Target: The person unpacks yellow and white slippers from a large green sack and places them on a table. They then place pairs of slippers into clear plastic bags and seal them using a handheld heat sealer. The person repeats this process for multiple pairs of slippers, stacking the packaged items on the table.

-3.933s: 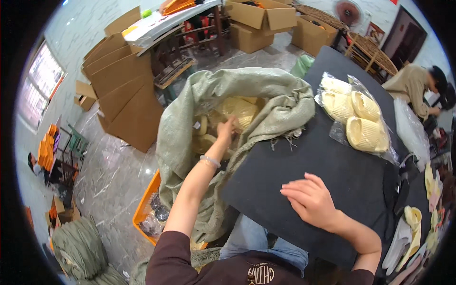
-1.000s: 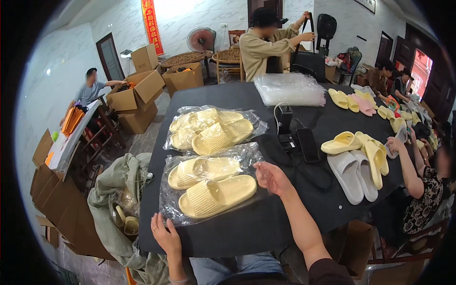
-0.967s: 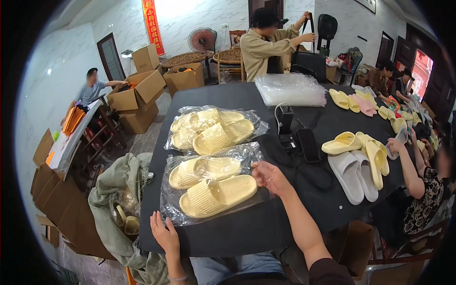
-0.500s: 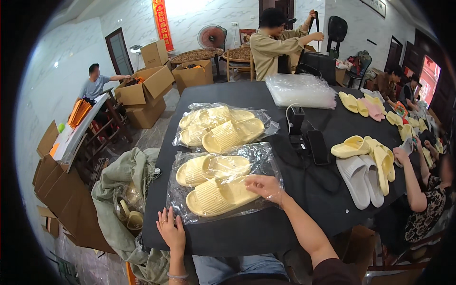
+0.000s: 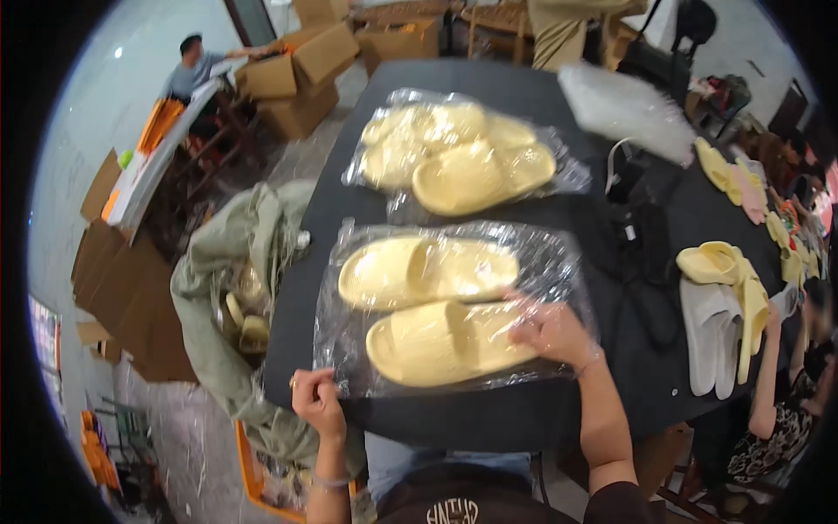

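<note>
Two pale yellow slippers lie side by side in a clear plastic bag (image 5: pixel 559 249) on the black table. The nearer slipper (image 5: pixel 419 345) has its heel under my right hand (image 5: pixel 554 332), whose fingers curl in around it, a little smeared by motion. My left hand (image 5: pixel 317 400) is closed at the bag's near left corner, with the film between its fingers. The farther slipper (image 5: pixel 380 271) lies flat beyond, touched by neither hand. Behind this bag lie more yellow slippers (image 5: pixel 476 179) in clear plastic.
A stack of clear bags (image 5: pixel 624 109) sits at the table's far right, near a black device with a cable. Loose grey slippers (image 5: pixel 709 336) and yellow ones lie at right, beside a co-worker's arm (image 5: pixel 766 384). A green sack (image 5: pixel 236 236) stands left of the table; cardboard boxes (image 5: pixel 301 113) stand behind.
My view has tipped down and closer. My left hand has gone from flat and spread to closed at the bag's corner. My right hand stays at the nearer slipper's heel, its fingers more curled.
</note>
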Tool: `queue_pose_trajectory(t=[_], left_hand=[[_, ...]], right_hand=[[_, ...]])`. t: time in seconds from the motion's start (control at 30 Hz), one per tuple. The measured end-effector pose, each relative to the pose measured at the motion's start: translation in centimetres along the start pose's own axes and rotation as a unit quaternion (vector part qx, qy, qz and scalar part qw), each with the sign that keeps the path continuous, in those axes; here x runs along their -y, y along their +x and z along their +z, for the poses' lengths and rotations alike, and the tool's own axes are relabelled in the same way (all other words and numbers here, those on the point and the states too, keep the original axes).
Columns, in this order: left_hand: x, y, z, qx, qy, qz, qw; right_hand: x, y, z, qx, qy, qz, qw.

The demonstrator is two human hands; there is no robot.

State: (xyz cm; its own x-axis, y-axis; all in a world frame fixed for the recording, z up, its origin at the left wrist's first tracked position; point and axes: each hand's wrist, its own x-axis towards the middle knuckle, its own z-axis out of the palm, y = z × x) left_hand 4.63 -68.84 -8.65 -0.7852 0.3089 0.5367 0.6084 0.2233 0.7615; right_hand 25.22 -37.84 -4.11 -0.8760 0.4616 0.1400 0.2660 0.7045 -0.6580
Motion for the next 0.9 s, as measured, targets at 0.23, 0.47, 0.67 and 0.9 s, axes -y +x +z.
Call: queue_pose_trajectory(t=[0.23,0.47,0.67,0.9], left_hand=[[-0.7,0.4,0.9,-0.083,0.068,0.023,0.994],[-0.8,0.7,0.9,-0.063,0.13,-0.041,0.989],[-1.8,3.3,-1.1,0.011,0.126,0.015,0.992],[1.7,15.7,6.7,0.157,0.059,-0.009,0.986]], right_hand=[[0.3,0.5,0.9,0.056,0.027,0.016,0.998],[2.0,1.0,1.8,0.019,0.099,0.04,0.994],[4.4,3.0,1.2,0.031,-0.179,-0.122,0.976],[5.1,6.6,1.5,0.206,-0.114,-0.154,0.96]])
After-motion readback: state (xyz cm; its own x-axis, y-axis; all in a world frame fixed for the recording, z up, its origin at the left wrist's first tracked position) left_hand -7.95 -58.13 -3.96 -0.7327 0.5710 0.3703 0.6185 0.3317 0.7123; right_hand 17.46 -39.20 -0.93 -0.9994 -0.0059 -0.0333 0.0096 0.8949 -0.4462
